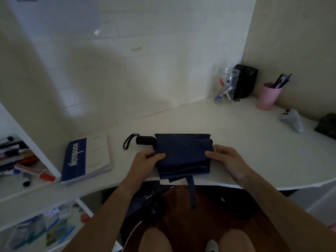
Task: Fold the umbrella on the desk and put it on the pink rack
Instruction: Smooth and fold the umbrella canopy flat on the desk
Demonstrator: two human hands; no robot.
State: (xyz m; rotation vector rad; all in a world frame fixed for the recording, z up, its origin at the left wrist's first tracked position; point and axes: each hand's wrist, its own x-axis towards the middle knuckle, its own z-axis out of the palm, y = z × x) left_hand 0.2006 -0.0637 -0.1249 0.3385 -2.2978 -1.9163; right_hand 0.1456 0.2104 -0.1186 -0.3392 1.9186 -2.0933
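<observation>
My left hand and right hand pinch opposite ends of the navy umbrella, lying collapsed on the bench just right of the notebook.

Single head-worn view — forward and down, close over the white desk and its corner walls.

On the desk, the notebook lies left of the umbrella.
</observation>
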